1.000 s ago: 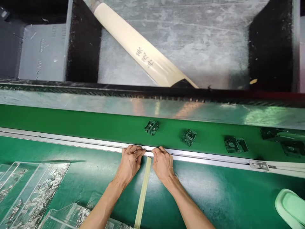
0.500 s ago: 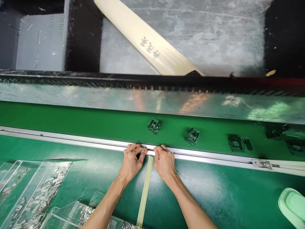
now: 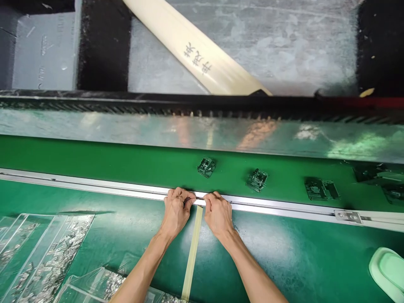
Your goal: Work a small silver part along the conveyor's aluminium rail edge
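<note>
My left hand point(image 3: 176, 211) and my right hand point(image 3: 217, 213) rest side by side on the aluminium rail point(image 3: 94, 187) at the near edge of the green conveyor belt point(image 3: 126, 162). Their fingertips pinch a thin dark part point(image 3: 196, 198) that lies along the rail between them. A strip of yellowish tape point(image 3: 191, 252) runs on the green table point(image 3: 299, 256) from the rail toward me, between my forearms. Small circuit-board assemblies point(image 3: 206, 166) point(image 3: 257, 179) point(image 3: 321, 188) sit on the belt beyond my hands.
Clear plastic trays point(image 3: 41, 256) of small metal parts stand at the lower left. A pale green object point(image 3: 388, 271) shows at the lower right edge. Beyond the belt are a shiny metal guard point(image 3: 126, 130) and a cream tube with writing point(image 3: 202, 59) on the grey floor.
The boards on the belt have shifted slightly to the right in view. My hands stay on the rail, with the fingers pinched a little closer.
</note>
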### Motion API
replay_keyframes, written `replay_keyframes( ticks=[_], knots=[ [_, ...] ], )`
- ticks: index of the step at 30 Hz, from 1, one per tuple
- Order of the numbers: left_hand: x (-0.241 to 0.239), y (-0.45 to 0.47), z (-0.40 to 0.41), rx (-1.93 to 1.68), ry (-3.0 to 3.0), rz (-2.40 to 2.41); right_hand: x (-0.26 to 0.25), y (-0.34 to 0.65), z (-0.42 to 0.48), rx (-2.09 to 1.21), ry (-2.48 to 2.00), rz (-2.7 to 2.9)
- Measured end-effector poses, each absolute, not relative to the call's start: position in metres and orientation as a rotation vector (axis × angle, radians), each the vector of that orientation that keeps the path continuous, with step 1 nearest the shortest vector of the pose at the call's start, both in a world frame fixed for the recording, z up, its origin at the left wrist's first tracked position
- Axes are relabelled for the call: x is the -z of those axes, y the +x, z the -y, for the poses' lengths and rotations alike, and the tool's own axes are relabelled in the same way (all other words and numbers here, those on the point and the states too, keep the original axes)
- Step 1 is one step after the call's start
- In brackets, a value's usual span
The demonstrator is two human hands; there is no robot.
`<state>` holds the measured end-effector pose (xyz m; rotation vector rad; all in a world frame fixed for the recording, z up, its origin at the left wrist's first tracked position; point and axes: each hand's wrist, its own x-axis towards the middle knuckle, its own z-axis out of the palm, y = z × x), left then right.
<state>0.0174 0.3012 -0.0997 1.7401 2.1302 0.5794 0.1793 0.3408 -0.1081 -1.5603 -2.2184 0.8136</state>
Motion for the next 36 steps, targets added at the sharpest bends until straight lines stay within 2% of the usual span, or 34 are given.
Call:
replay_keyframes(
  ticks=[18, 28, 36],
  knots=[
    [0.101, 0.020, -0.308, -0.282, 1.927, -2.179, 0.109, 0.182, -0.339, -0.794, -1.519, 2.225],
    [0.105, 0.018, -0.304, -0.309, 2.120, -2.120, 0.105, 0.187, -0.332, -0.792, -1.527, 2.244],
    [0.084, 0.009, -0.280, -0.384, 2.091, -2.066, 0.102, 0.188, -0.332, -0.806, -1.598, 2.267]
  ],
)
